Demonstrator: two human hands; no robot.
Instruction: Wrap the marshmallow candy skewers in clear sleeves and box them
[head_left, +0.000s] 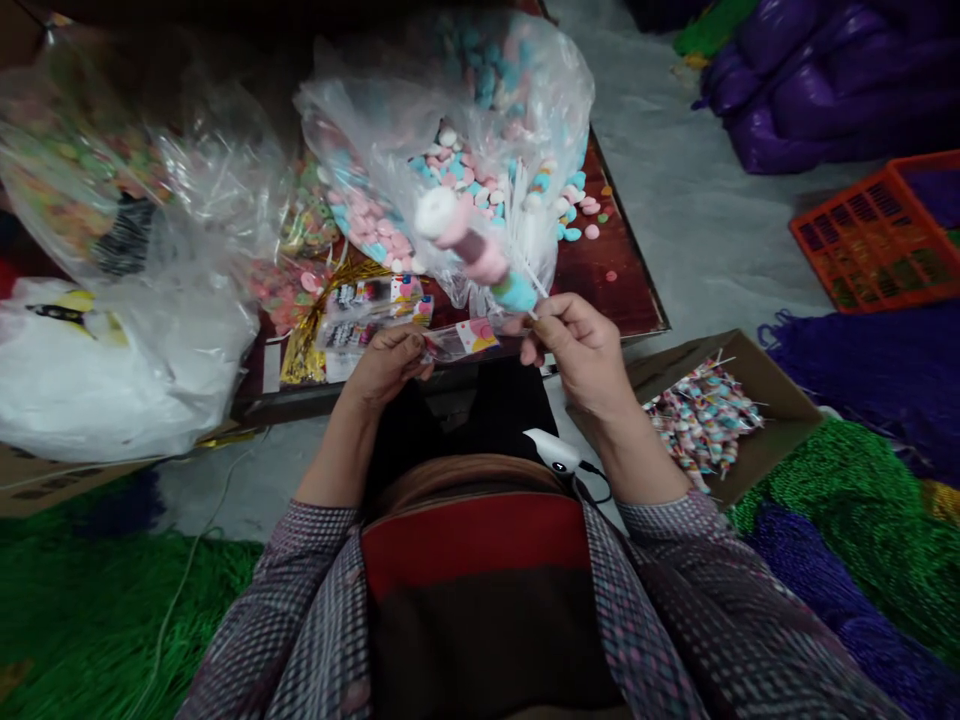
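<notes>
My right hand (pixel 581 345) is closed on the stick of a candy skewer (pixel 480 255), which tilts up and away to the left, with pink, white and blue soft pieces, slightly blurred. My left hand (pixel 388 362) pinches one end of a small clear printed plastic bag (pixel 478 337). The bag stretches toward my right fingers; whether they touch it I cannot tell. Just beyond my left hand lie more printed bags (pixel 375 312) and gold twist ties (pixel 304 335). Behind the skewer, an open plastic bag holds pink, blue and white candies (pixel 375 215) and white sticks (pixel 517 205).
Clear bags of ring-shaped gummies (pixel 112 150) and a white plastic bag (pixel 112 370) stand to the left. Loose candies (pixel 592 231) lie near the table's right edge. A cardboard box (pixel 787 415) of wrapped skewers sits right, below an orange crate (pixel 877 235). Green strands (pixel 112 610) cover the floor.
</notes>
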